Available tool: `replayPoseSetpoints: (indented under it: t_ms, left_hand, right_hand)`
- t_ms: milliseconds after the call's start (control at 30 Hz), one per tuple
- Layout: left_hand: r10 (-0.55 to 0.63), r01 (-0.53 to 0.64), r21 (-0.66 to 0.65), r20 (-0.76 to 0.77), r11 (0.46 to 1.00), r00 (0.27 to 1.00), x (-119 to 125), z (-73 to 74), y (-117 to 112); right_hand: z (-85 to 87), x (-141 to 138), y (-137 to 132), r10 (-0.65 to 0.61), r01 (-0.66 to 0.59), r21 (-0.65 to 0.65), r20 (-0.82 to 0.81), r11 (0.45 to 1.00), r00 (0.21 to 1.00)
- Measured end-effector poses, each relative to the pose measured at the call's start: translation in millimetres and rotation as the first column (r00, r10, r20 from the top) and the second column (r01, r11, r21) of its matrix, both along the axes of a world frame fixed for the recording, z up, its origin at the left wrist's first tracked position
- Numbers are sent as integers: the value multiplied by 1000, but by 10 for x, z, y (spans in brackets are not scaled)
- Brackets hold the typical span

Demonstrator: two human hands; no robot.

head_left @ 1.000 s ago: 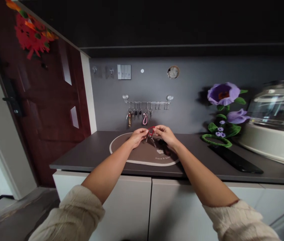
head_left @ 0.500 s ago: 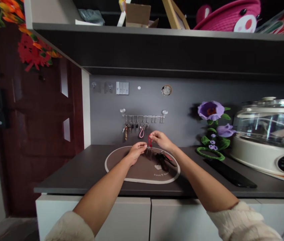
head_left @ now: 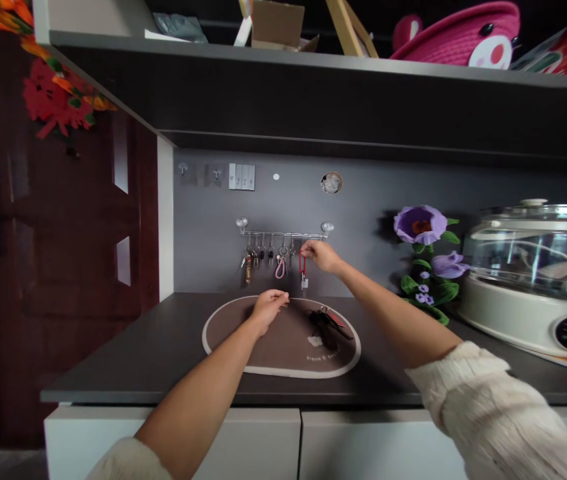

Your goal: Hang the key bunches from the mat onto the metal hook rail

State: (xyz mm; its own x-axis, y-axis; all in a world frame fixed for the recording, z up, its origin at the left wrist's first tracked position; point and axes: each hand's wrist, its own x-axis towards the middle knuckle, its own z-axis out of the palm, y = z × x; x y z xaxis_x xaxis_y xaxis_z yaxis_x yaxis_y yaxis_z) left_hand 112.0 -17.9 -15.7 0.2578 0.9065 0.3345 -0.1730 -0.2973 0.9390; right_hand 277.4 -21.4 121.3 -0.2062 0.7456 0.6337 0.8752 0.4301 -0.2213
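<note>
My right hand (head_left: 319, 256) is raised to the wall-mounted hook rail (head_left: 283, 233) and pinches a red key strap (head_left: 302, 265) with small keys dangling below it. Several other keys and a pink loop (head_left: 279, 268) hang on the rail to the left of it. My left hand (head_left: 268, 308) hovers lower, over the oval brown mat (head_left: 243, 347) on the dark counter, with its fingers loosely curled and nothing visible in them. A dark bunch of keys (head_left: 326, 325) lies on the mat to the right of my left hand.
A purple flower ornament (head_left: 426, 257) and a white cooker with a glass lid (head_left: 531, 273) stand at the right. A dark shelf (head_left: 313, 80) overhangs the counter. A dark red door (head_left: 63, 267) is at the left. White cabinet doors (head_left: 283, 440) sit below.
My right hand has lifted the red key strap from above the mat up to the hook rail. My left hand let go of it and dropped toward the mat.
</note>
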Motion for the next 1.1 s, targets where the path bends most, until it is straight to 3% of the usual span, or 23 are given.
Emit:
replayPoseSetpoints:
  t_ms: [300, 533, 1100]
  left_hand:
    - [32, -33, -33, -28, 999, 999, 13, -19, 23]
    - [30, -33, -71, -34, 997, 999, 20, -21, 36]
    - [24, -28, -82, -48, 996, 999, 25, -8, 41]
  right_hand:
    - [160, 46, 324, -200, 197, 57, 55, 979, 978]
    - [202, 13, 429, -372, 366, 85, 72, 927, 925]
    - [155, 60, 524, -409, 391, 131, 156, 911, 899]
